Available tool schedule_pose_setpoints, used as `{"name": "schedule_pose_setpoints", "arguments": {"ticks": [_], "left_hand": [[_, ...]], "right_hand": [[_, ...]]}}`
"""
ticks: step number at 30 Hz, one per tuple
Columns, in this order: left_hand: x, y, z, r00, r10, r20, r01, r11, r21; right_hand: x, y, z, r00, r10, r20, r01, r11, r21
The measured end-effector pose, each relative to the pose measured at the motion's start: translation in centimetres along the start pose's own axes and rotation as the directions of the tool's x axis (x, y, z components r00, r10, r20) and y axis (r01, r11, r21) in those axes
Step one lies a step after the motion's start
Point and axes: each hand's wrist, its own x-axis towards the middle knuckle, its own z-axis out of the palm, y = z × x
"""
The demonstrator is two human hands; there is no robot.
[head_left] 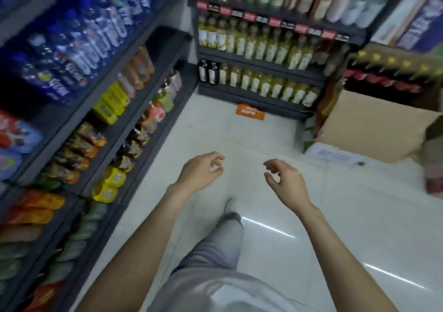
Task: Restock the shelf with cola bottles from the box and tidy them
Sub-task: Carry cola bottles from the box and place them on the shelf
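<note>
Both the left hand (200,171) and the right hand (286,181) hang over the floor (335,215) with fingers loosely curled, holding nothing. The cardboard box (374,124) stands on the floor well ahead and to the right, by the end shelf's (259,96) right corner; its contents are hidden. Full cola bottles should be heavy, stiff and smooth, best gripped round the neck or waist.

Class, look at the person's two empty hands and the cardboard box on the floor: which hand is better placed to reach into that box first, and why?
The right hand: it hangs nearer the cardboard box, which stands to the person's right. The left hand is on the side toward the drinks shelf. Both hold nothing.
</note>
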Motion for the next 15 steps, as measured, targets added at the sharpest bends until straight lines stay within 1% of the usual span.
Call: {"name": "schedule_pose_setpoints", "arguments": {"ticks": [2,4,8,11,15], "left_hand": [[4.8,2.4,2.3,0.994,-0.010,0.113,0.001,0.997,0.077],[9.9,5.0,4.5,0.990,0.009,0.140,-0.023,0.995,0.095],[20.2,11.7,8.3,0.988,0.062,0.144,-0.058,0.998,-0.035],[27.7,17.6,10.5,0.982,0.090,0.166,-0.071,0.990,-0.121],[36.6,25.2,13.0,0.981,0.091,0.169,-0.058,0.981,-0.187]], "right_hand": [[1.8,4.8,-2.5,0.992,0.128,0.000,-0.128,0.992,0.008],[3.9,9.2,-5.4,0.969,0.246,-0.022,-0.245,0.969,0.037],[8.4,16.8,-11.8,0.909,0.412,-0.068,-0.406,0.910,0.087],[12.2,21.2,-16.9,0.867,0.490,-0.088,-0.479,0.870,0.118],[17.8,26.7,-22.9,0.848,0.518,-0.117,-0.501,0.853,0.144]]}}
